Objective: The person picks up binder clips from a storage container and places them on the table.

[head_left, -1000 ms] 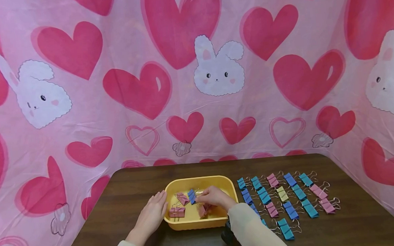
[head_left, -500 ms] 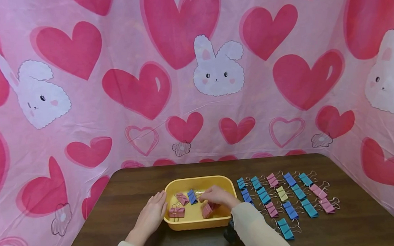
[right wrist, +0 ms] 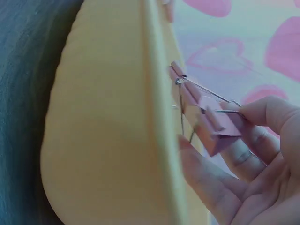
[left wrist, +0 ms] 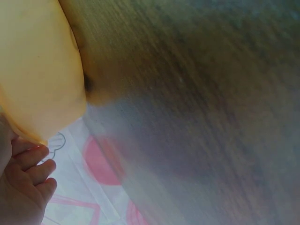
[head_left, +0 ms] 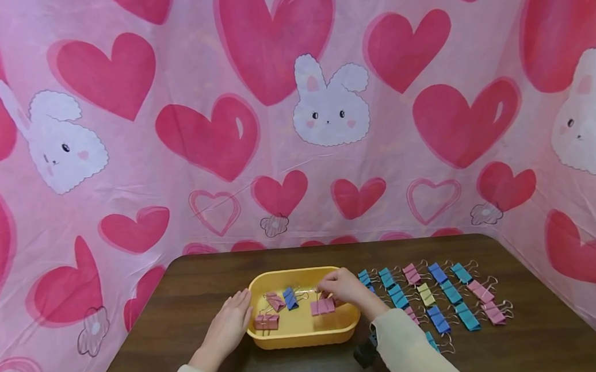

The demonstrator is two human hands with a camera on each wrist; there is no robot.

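In the head view my right hand (head_left: 345, 287) is over the right end of a yellow plastic tray (head_left: 303, 340). Its thumb and fingers pinch the wire handle of a pink binder clip (head_left: 322, 306). Seen from the right wrist, the pink clip (right wrist: 218, 119) hangs beside the tray's rim, with more pink metal and wire just beyond it. My left hand (head_left: 229, 322) rests along the tray's left side, fingers fairly straight against the wall. Still lying in the tray are a blue binder clip (head_left: 291, 298), a pink clip (head_left: 275, 300) and another pink one (head_left: 267, 322).
Binder clips in teal, blue, pink and yellow lie in slanting columns right of the tray, among them a yellow clip (head_left: 427, 294) and a teal clip (head_left: 467, 316). My right sleeve (head_left: 413, 345) covers some of them. A heart-print cloth surrounds the dark wooden table (head_left: 547, 330).
My right hand has moved right and toward the far rim, turning and lifting the pink clip away from the tray's floor. The blue clip now lies uncovered. My left hand has stayed put.
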